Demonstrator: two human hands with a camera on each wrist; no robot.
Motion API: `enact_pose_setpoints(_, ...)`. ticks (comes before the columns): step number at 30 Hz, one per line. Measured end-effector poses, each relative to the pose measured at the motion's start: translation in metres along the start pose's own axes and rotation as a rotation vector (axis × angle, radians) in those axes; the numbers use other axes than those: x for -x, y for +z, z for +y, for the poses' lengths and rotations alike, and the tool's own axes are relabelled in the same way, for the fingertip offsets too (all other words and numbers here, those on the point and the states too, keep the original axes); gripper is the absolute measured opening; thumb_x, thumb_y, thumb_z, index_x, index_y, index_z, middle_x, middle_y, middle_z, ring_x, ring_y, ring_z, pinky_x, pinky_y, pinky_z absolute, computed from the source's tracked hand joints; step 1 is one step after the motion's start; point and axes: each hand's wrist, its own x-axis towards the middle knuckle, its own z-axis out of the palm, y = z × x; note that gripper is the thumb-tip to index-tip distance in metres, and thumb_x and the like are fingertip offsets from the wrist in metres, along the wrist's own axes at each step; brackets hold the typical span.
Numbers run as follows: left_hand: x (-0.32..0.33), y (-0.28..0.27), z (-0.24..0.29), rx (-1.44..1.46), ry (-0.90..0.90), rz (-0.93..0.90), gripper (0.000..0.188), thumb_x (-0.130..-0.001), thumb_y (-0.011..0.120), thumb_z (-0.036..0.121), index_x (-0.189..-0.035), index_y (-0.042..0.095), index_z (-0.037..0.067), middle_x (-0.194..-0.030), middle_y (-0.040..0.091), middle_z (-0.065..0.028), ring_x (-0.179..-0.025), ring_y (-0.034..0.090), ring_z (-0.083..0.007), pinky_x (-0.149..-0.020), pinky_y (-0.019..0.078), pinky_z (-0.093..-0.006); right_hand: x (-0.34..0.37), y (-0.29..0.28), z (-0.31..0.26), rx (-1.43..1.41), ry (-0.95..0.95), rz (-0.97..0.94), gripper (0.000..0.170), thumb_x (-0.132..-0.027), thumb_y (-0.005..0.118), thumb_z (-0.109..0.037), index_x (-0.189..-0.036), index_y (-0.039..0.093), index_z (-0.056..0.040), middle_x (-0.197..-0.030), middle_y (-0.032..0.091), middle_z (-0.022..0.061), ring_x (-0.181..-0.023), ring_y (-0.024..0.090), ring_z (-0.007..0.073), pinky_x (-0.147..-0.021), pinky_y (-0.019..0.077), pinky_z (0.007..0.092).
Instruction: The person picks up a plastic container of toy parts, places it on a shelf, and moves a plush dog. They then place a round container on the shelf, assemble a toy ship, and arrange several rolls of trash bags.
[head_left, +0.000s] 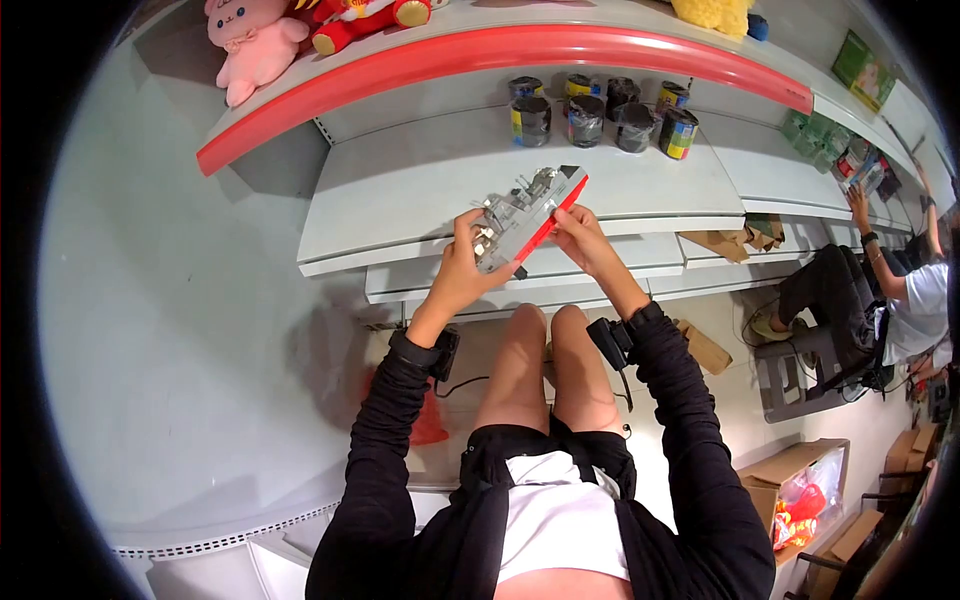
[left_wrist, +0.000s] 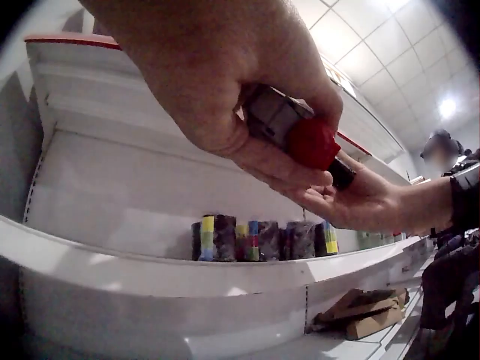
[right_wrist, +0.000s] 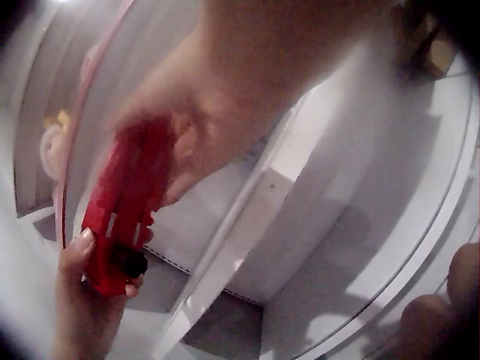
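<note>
A toy warship [head_left: 527, 222] with grey deck and turrets and a red hull is held in front of the white shelf, slanting up to the right. My left hand [head_left: 462, 277] grips its near end, thumb along the side and fingers over the deck. My right hand [head_left: 588, 244] holds the hull's right side towards the far end, thumb against the red edge. In the right wrist view the ship's red underside [right_wrist: 129, 191] faces the camera, a dark round piece near its left-hand end. In the left wrist view the red end [left_wrist: 313, 142] pokes out between the fingers.
Several black-wrapped cans [head_left: 585, 122] stand at the back of the shelf [head_left: 400, 190]. Plush toys [head_left: 253, 45] sit on the red-edged shelf above. Cardboard [head_left: 722, 243] lies on a lower shelf. At right another person [head_left: 905, 300] sits on a grey stool, near an open box [head_left: 765, 480].
</note>
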Motion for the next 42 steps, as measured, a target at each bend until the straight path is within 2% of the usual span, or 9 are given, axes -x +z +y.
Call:
enact_pose_setpoints(3, 0.000, -0.001, 0.001, 0.017, -0.026, -0.010, 0.073, -0.068, 0.071, 0.012, -0.121, 0.022, 0.004, -0.099, 0.057, -0.0199, -0.089, 0.059, -0.0222, -0.077, 0.0468, -0.0318, -0.003, -0.003, 0.004, -0.195, 0.026, -0.029, 0.044, -0.088, 0.050, -0.034, -0.112, 0.050, 0.0019, -0.111, 0.056, 0.0138, -0.102, 0.054, 0.0238, -0.091, 0.0410, 0.0409)
enact_pose_setpoints(9, -0.001, -0.002, 0.006, -0.063, -0.010, 0.036, 0.073, -0.068, 0.071, 0.014, -0.124, 0.026, 0.007, -0.102, 0.056, -0.0195, -0.092, 0.058, -0.0262, -0.078, 0.0460, -0.0340, -0.007, 0.012, 0.000, -0.121, 0.103, 0.056, 0.052, -0.090, 0.042, -0.042, -0.121, 0.040, -0.0009, -0.119, 0.050, 0.0131, -0.110, 0.048, 0.0235, -0.095, 0.0380, 0.0421)
enact_pose_setpoints(14, -0.008, 0.014, 0.002, -0.282, 0.035, 0.114, 0.067, -0.065, 0.071, 0.013, -0.121, 0.035, 0.008, -0.109, 0.054, -0.0182, -0.095, 0.055, -0.0353, -0.079, 0.0454, -0.0380, -0.014, 0.022, 0.000, -0.274, 0.070, 0.171, 0.048, -0.090, 0.043, -0.040, -0.117, 0.044, -0.0009, -0.115, 0.052, 0.0136, -0.110, 0.049, 0.0239, -0.093, 0.0403, 0.0409)
enact_pose_setpoints(18, -0.012, 0.017, 0.004, -0.434, 0.128, 0.063, 0.064, -0.063, 0.071, 0.007, -0.119, 0.041, 0.008, -0.112, 0.052, -0.0130, -0.097, 0.053, -0.0313, -0.077, 0.0465, -0.0362, -0.017, 0.025, -0.001, -0.300, 0.056, 0.279, 0.048, -0.087, 0.047, -0.043, -0.109, 0.047, -0.0010, -0.110, 0.053, 0.0151, -0.106, 0.052, 0.0251, -0.090, 0.0429, 0.0402)
enact_pose_setpoints(21, -0.011, 0.020, 0.010, -0.226, 0.165, 0.000, 0.068, -0.060, 0.073, 0.005, -0.119, 0.040, 0.007, -0.118, 0.048, -0.0120, -0.095, 0.054, -0.0260, -0.076, 0.0478, -0.0332, -0.021, 0.020, -0.004, -0.374, 0.098, 0.292, 0.053, -0.083, 0.051, -0.048, -0.106, 0.048, -0.0006, -0.110, 0.053, 0.0166, -0.102, 0.054, 0.0263, -0.088, 0.0436, 0.0397)
enact_pose_setpoints(26, -0.006, 0.023, 0.012, -0.078, 0.074, -0.053, 0.072, -0.059, 0.073, 0.004, -0.121, 0.037, 0.006, -0.123, 0.043, -0.0116, -0.096, 0.052, -0.0231, -0.078, 0.0478, -0.0321, -0.029, 0.013, -0.001, -0.542, 0.043, 0.303, 0.058, -0.080, 0.050, -0.056, -0.108, 0.049, -0.0056, -0.085, 0.055, 0.0095, -0.081, 0.057, 0.0271, -0.076, 0.0485, 0.0395)
enact_pose_setpoints(34, 0.000, 0.023, 0.013, 0.067, -0.097, -0.155, 0.075, -0.060, 0.075, 0.010, -0.124, 0.037, 0.005, -0.116, 0.051, -0.0136, -0.102, 0.052, -0.0241, -0.081, 0.0456, -0.0334, -0.031, 0.007, 0.006, -0.626, 0.059, 0.148, 0.064, -0.079, 0.045, -0.059, -0.112, 0.048, -0.0034, -0.087, 0.055, 0.0110, -0.076, 0.058, 0.0258, -0.071, 0.0500, 0.0373)
enact_pose_setpoints(37, 0.001, 0.020, 0.010, 0.131, -0.115, -0.218, 0.068, -0.065, 0.075, 0.016, -0.122, 0.040, 0.004, -0.117, 0.051, -0.0129, -0.103, 0.051, -0.0218, -0.082, 0.0451, -0.0317, -0.032, 0.007, 0.006, -0.619, 0.059, 0.127, 0.064, -0.080, 0.044, -0.057, -0.112, 0.048, -0.0030, -0.086, 0.056, 0.0103, -0.074, 0.058, 0.0247, -0.071, 0.0504, 0.0356)
enact_pose_setpoints(42, -0.001, 0.020, 0.001, 0.265, -0.141, -0.195, 0.039, -0.076, 0.065, 0.014, -0.109, 0.049, 0.002, -0.102, 0.058, -0.0106, -0.089, 0.056, -0.0181, -0.076, 0.0457, -0.0298, -0.029, 0.013, 0.005, -0.595, 0.066, 0.069, 0.057, -0.081, 0.043, -0.054, -0.107, 0.049, -0.0033, -0.080, 0.056, 0.0091, -0.070, 0.060, 0.0244, -0.066, 0.0520, 0.0334)
